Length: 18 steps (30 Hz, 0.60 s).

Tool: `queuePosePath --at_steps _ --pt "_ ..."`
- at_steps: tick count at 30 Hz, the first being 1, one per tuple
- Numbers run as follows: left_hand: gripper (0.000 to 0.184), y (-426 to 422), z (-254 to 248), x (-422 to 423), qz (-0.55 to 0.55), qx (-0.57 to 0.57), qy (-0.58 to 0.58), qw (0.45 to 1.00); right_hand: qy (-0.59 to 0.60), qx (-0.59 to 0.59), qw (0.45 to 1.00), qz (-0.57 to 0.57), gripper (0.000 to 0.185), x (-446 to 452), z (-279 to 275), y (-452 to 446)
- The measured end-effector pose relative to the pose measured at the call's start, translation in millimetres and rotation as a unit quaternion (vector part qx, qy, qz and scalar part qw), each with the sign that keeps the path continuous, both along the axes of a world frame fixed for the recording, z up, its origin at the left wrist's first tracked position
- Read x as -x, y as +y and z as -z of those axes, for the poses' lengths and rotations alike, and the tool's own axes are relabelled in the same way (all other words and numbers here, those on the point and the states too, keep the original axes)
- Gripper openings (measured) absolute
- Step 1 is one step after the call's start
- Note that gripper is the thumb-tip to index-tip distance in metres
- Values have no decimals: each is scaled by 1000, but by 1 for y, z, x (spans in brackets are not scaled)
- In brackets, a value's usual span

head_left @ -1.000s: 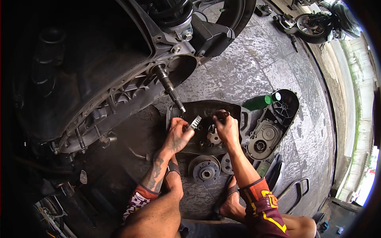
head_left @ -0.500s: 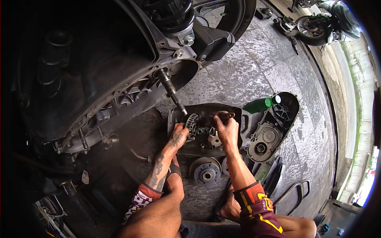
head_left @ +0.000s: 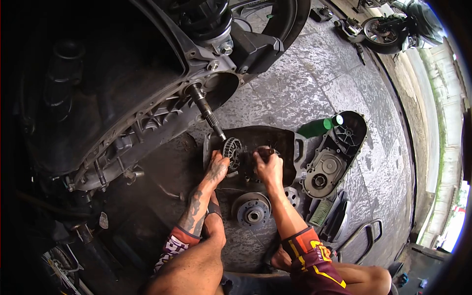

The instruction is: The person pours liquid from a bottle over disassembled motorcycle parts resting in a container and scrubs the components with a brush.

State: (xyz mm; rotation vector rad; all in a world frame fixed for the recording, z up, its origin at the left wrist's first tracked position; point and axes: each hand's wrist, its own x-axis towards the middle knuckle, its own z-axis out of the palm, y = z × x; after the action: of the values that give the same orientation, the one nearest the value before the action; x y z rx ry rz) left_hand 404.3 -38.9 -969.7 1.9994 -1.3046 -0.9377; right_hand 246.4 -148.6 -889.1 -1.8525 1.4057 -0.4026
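Note:
My left hand (head_left: 217,167) grips a round metal pulley face with fins around its rim (head_left: 231,153), tilted up over the left side of a dark tray (head_left: 280,135). The tray looks like a plastic container cut open, with a handle at its right end. Over the tray's right half, my right hand (head_left: 269,171) is closed around a short brown tool (head_left: 264,151); its working end is hidden, so I cannot make out its kind. Dark parts lie in the tray below that hand, mostly covered by it.
A splined shaft (head_left: 205,108) juts from the engine case (head_left: 147,118) towards the tray. Rightward lie a green bottle (head_left: 314,129) and a long cover (head_left: 330,166). A round metal drum (head_left: 253,214) and a spring (head_left: 321,212) lie nearer me. A motorcycle (head_left: 393,32) is far right.
My right hand has moved left and slightly down with the brown tool, closer to the pulley face. The left hand has turned the pulley face so more of its finned side shows.

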Motion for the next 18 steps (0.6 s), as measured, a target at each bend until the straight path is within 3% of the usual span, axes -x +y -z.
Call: queuePosePath --at_steps 2,4,8,10,11,12,14,16,18 --pt "31 -2 -1 1 -16 7 12 1000 -15 -2 1000 -11 11 1 -1 3" --pt "30 -1 0 5 -48 9 45 998 -219 28 972 78 14 -5 -14 7" --pt "27 -4 2 5 -84 21 71 994 22 27 999 -10 16 0 2 -1" --pt "25 -2 2 8 -100 23 79 992 -46 17 999 1 20 -2 -13 -3" --pt "25 -1 2 9 -104 23 83 991 -147 43 988 20 22 -8 -19 1" --pt "24 -1 3 10 -108 23 88 990 -144 42 988 23 22 -6 -16 5" --pt "22 -3 1 10 -113 27 92 989 5 25 999 -24 19 -5 -8 8" --pt "21 -5 0 10 -126 33 99 987 -10 19 999 -30 16 -8 -15 6" --pt "20 -5 2 11 -147 39 119 981 -123 39 991 36 16 -11 -22 11"
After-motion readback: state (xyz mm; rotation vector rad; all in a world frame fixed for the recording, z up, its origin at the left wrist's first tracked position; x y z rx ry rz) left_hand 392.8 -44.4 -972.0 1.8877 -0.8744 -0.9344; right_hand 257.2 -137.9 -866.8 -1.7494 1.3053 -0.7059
